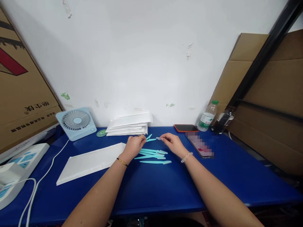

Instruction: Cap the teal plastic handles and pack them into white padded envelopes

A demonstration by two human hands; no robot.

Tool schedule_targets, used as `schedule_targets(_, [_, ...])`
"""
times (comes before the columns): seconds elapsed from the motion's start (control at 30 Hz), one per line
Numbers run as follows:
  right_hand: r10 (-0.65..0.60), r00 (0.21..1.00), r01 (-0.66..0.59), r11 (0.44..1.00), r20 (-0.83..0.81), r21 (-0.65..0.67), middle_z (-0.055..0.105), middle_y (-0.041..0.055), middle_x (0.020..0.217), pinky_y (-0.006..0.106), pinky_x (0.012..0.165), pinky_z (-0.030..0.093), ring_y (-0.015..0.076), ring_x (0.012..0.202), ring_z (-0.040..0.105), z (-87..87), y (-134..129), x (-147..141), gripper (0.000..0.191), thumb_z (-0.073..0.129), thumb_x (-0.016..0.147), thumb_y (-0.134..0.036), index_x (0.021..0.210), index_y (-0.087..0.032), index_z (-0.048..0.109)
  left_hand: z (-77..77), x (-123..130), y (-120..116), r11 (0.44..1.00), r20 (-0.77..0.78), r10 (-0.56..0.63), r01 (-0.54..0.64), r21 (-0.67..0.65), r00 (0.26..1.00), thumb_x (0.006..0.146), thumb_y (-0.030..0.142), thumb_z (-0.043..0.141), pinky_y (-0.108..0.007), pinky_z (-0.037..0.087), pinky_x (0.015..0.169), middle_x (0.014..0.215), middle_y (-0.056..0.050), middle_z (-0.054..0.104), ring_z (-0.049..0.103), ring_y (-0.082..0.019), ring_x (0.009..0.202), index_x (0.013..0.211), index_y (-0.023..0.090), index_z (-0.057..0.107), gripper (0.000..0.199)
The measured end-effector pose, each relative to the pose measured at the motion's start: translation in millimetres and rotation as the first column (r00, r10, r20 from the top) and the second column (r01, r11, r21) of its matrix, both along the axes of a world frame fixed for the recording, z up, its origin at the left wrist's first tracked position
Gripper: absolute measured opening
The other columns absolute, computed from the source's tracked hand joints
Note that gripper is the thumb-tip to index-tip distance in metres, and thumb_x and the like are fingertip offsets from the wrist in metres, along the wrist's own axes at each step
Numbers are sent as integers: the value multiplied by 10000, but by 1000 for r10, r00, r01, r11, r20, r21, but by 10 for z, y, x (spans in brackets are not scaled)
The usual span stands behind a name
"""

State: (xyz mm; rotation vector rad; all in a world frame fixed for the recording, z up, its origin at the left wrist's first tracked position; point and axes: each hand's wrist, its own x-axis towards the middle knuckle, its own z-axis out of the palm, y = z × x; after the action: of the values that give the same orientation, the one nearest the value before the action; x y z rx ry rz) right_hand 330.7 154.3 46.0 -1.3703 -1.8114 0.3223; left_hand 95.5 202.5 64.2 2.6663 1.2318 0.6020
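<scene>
Over the middle of the blue table, my left hand [135, 145] is closed on teal eyebrow razors [151, 139], with two of their ends sticking out past the fingers. Facing it, my right hand [172, 142] pinches a small pale, clear piece [158, 138] at the tip of one razor; it looks like a blade cover. Whether that piece is on or off the blade, I cannot tell. Below both hands, several more teal eyebrow razors [155, 162] lie loosely side by side, their pale ends pointing right.
A white padded envelope [90, 162] lies left of my left arm, with a stack of envelopes [129, 124] against the wall. A blue fan [77, 123] and power strip [26, 167] stand left. To the right are two phones [186, 128], a water bottle [208, 116] and a dark bottle [223, 119].
</scene>
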Motion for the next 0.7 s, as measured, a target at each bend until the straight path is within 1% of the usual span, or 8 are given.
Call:
schedule_targets(0.13, [20, 1000, -20, 1000, 13, -5, 637, 25, 811, 252, 633, 415, 144, 702, 558, 9, -4, -40, 203, 494, 877, -303, 918, -205, 668, 1, 12, -14, 1000, -1, -7, 7, 11, 1000, 925, 308, 358, -284, 326, 730, 767, 18, 658, 592, -151, 726, 869, 208, 554, 228])
schedule_targets(0.3, [51, 998, -50, 999, 28, -11, 635, 21, 801, 243, 623, 409, 128, 675, 544, 17, -38, -110, 193, 501, 876, -281, 909, -200, 672, 1, 57, -48, 999, 2, -34, 34, -6, 999, 929, 309, 354, -286, 334, 750, 737, 26, 654, 592, -146, 724, 864, 208, 567, 245])
schedule_targets(0.4, [143, 988, -138, 986, 51, -98, 646, 23, 797, 232, 576, 409, 122, 635, 542, 24, -61, -116, 212, 500, 876, -303, 912, -195, 678, -2, 84, -74, 995, -10, -89, 88, -54, 996, 913, 314, 392, -279, 346, 768, 742, 28, 659, 595, -139, 730, 856, 214, 596, 234])
schedule_targets(0.47, [188, 979, -172, 970, 82, -171, 664, 29, 811, 239, 582, 431, 130, 647, 566, 21, -52, -52, 230, 498, 875, -321, 909, -192, 686, -15, 88, -78, 989, -27, -112, 108, -104, 993, 896, 346, 429, -270, 360, 757, 761, 26, 664, 599, -142, 750, 849, 227, 619, 229])
schedule_targets(0.5, [173, 979, -152, 972, 108, -179, 671, 36, 830, 252, 617, 451, 141, 681, 585, 14, -35, 3, 237, 493, 877, -319, 912, -191, 690, -28, 86, -71, 989, -34, -98, 94, -115, 995, 888, 369, 444, -269, 369, 752, 789, 22, 668, 601, -151, 780, 858, 237, 627, 228])
schedule_targets(0.57, [57, 983, -37, 993, 177, -116, 677, 61, 926, 304, 765, 474, 176, 830, 610, -18, 20, 144, 240, 477, 880, -275, 962, -188, 686, -69, 73, -42, 996, -44, -5, 1, -93, 999, 872, 397, 468, -280, 385, 760, 897, 2, 671, 594, -181, 883, 920, 251, 633, 225])
schedule_targets(0.63, [-101, 964, 109, 994, 244, -21, 640, 93, 1098, 360, 922, 427, 207, 1027, 567, -71, 90, 285, 293, 460, 868, -191, 1097, -184, 642, -123, 53, 4, 989, -61, 138, -141, -42, 989, 853, 392, 500, -303, 398, 783, 1026, -33, 649, 564, -219, 989, 1016, 243, 614, 249])
schedule_targets(0.7, [-168, 934, 179, 984, 317, -7, 586, 108, 1213, 377, 984, 387, 216, 1135, 508, -129, 153, 378, 379, 453, 846, -125, 1197, -179, 586, -173, 30, 54, 972, -86, 228, -231, -30, 970, 826, 381, 540, -314, 410, 782, 1090, -62, 623, 542, -242, 1035, 1062, 224, 597, 290])
